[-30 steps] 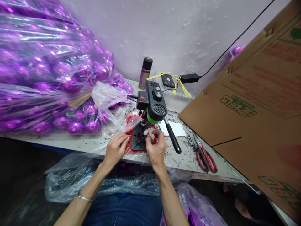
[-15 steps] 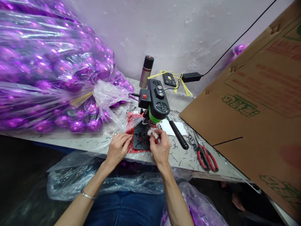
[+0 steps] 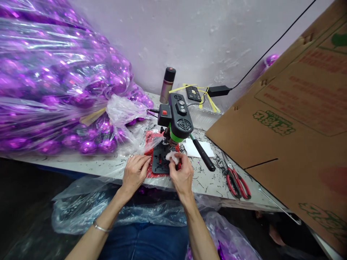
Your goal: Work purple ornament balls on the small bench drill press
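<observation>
A small black bench drill press [image 3: 180, 113] with a green band stands on the table. Its flat black base plate [image 3: 159, 167] rests on a red plastic sheet [image 3: 148, 175]. My right hand [image 3: 183, 173] pinches a wad of white cotton [image 3: 172, 156] over the right part of the plate, below the drill head. My left hand [image 3: 135, 171] is at the plate's left side, fingertips drawn together over the edge of the red sheet. Whether anything is between them is hidden. A black lever handle [image 3: 203, 154] slants down to the right of the drill head.
Clear bags of shiny purple balls [image 3: 62, 83] fill the left. A spray can [image 3: 168, 85], a black power adapter [image 3: 219, 90] and white paper [image 3: 199, 148] lie around the drill. Red-handled scissors [image 3: 238, 183] and a big cardboard box [image 3: 298, 144] are right. Black shavings litter the table.
My right hand has shifted slightly left with the cotton, further over the base plate. My left hand stays at the plate's left side. The whole view has shifted a little.
</observation>
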{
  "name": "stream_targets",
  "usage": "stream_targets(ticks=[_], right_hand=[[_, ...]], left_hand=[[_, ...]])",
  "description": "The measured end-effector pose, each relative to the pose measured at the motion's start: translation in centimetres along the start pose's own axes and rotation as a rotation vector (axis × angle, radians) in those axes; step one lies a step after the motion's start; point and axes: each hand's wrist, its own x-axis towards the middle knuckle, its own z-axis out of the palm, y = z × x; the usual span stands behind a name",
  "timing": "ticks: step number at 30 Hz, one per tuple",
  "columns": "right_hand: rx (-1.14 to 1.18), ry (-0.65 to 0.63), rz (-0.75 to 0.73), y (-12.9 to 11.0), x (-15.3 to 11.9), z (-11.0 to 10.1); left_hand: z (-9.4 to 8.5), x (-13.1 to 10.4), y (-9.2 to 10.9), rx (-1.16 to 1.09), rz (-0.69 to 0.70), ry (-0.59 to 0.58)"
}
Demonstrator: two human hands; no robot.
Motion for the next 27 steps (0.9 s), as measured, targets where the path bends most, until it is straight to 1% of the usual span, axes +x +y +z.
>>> stream_targets(ticks=[3, 5, 8, 10, 14, 16, 18, 20, 22, 24, 27], right_hand=[[0.048, 0.007, 0.079, 0.3, 0.9, -0.3], [0.101, -0.019, 0.099, 0.4, 1.9, 0.0], [0.182, -0.113, 0.07, 0.8, 3.3, 0.5], [0.213, -0.186, 0.033, 1.1, 3.7, 0.5], [0.203, -0.289, -0.036, 1.9, 3.4, -0.6], [0.178, -0.286, -0.051, 1.9, 3.2, -1.3], [0.156, -0.23, -0.045, 1.7, 3.1, -1.6], [0.144, -0.156, -0.049, 1.2, 3.0, -1.5], [0.135, -0.098, -0.085, 0.8, 2.9, -1.0], [0.117, -0.094, -0.115, 0.7, 2.7, -0.5], [0.098, -0.156, -0.104, 1.0, 2.1, -0.6]], left_hand=[[0.0, 0.0, 0.1, 0.0, -0.018, -0.009], [0.0, 0.1, 0.1, 0.005, -0.02, -0.017], [-0.1, 0.1, 0.2, 0.011, -0.013, -0.021], [-0.1, 0.1, 0.3, 0.012, -0.012, -0.019], [-0.1, 0.2, 0.4, 0.025, 0.003, -0.022], [-0.1, 0.2, 0.4, 0.03, 0.013, -0.021], [-0.1, 0.2, 0.5, 0.031, 0.019, -0.018], [-0.1, 0.3, 0.5, 0.032, 0.025, -0.02], [-0.1, 0.2, 0.5, 0.035, 0.03, -0.019], [-0.1, 0.2, 0.5, 0.035, 0.027, -0.017], [0.0, 0.2, 0.5, 0.029, 0.011, -0.018]])
